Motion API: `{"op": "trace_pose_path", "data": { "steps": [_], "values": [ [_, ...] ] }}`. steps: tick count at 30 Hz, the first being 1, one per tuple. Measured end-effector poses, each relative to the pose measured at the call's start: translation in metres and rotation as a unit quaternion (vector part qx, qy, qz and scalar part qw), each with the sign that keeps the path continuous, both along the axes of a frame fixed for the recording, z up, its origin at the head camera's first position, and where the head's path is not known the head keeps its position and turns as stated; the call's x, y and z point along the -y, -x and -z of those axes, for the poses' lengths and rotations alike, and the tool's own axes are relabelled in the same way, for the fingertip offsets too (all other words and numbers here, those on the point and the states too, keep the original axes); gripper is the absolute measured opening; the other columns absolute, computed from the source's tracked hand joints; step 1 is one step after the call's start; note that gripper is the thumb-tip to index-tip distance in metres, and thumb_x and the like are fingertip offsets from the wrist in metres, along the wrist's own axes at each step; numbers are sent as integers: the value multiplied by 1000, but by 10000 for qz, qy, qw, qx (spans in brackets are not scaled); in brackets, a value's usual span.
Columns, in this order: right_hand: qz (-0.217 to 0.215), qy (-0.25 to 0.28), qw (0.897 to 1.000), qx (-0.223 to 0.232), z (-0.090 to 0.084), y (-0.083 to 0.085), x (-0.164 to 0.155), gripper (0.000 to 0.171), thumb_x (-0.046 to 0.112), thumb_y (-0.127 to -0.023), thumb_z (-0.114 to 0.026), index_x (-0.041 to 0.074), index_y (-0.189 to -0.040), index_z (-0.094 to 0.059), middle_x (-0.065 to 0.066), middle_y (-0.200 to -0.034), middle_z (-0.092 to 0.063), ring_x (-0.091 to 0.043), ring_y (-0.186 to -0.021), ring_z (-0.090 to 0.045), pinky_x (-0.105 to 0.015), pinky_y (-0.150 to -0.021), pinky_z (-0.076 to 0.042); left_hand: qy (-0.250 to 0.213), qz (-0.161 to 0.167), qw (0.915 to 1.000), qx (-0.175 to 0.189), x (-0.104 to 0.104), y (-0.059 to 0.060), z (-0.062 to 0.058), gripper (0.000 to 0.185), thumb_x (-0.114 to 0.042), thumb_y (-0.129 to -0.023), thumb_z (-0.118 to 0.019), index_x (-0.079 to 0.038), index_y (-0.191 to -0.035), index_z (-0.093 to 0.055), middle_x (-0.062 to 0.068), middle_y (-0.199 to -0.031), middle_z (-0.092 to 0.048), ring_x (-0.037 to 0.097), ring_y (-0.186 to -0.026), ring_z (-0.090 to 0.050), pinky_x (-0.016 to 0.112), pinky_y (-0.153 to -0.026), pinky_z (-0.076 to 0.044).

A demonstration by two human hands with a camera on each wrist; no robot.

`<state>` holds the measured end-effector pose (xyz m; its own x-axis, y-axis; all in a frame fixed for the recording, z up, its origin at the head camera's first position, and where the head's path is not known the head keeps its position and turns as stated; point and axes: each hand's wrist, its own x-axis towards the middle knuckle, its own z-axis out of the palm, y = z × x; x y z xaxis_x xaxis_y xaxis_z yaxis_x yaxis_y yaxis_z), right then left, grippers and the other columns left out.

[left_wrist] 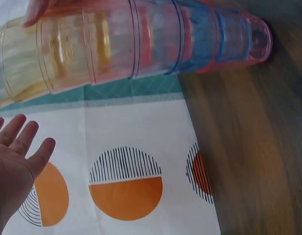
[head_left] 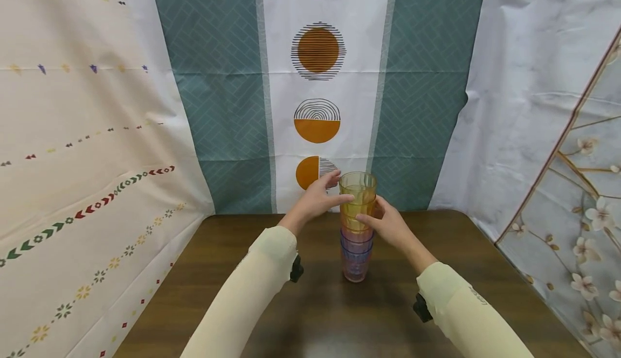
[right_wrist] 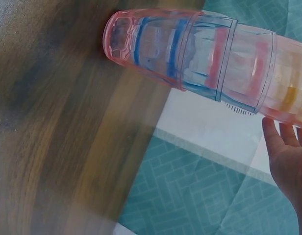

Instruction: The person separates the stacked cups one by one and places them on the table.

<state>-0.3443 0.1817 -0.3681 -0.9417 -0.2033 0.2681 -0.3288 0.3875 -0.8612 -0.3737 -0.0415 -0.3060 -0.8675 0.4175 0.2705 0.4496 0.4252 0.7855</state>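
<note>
yellow, pink, blue cups (head_left: 357, 226), brown table (head_left: 485, 272)

You've got a dark brown wood-grain table (head_left: 242, 293), rounded far corners, pushed up against hanging patterned cloths at the back & both sides. Only 1 thing stands directly on it: an upright stack of nested clear plastic cups (head_left: 356, 228), approx. mid-table toward the far edge. Pink cup at the bottom touches the wood; blue, pink, then yellow above, probably 5 or 6 cups, hard to count.
</note>
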Motion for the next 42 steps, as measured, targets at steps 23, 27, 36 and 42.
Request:
{"op": "trace_pose_path", "data": {
  "steps": [23,27,36,42],
  "values": [
    [-11,76,10000,-40,0,1,0,69,36,-91,-73,8,-146,-42,-17,-145,-50,-37,-129,-50,-53,-104,-43,-1762,-228,9831,448,18,4,-52,73,-37,-92,-71,-14,-152,-37,7,-148,-47,25,-134,-45,44,-110,-38],
    [40,75,9999,-67,1,0,0,66,35,-90,-74,7,-142,-45,-18,-143,-52,-36,-128,-52,-52,-103,-43,-1908,-471,9794,463,39,12,-60,78,-36,-90,-74,-12,-153,-34,7,-148,-45,25,-136,-43,42,-112,-36],
    [-1,196,9998,-14,0,-2,0,68,31,-93,-72,6,-148,-40,-20,-145,-49,-39,-131,-49,-55,-105,-41,-1525,-977,9831,255,77,23,-36,82,-35,-88,-76,-10,-153,-32,9,-146,-46,26,-137,-40,45,-113,-35],
    [-28,170,9998,76,0,-1,2,65,25,-94,-70,1,-147,-39,-25,-144,-48,-42,-131,-47,-57,-105,-40,-1173,-1374,9832,252,96,27,-1,86,-37,-87,-77,-8,-154,-30,11,-146,-45,30,-138,-38,46,-112,-36]
  ]
}}
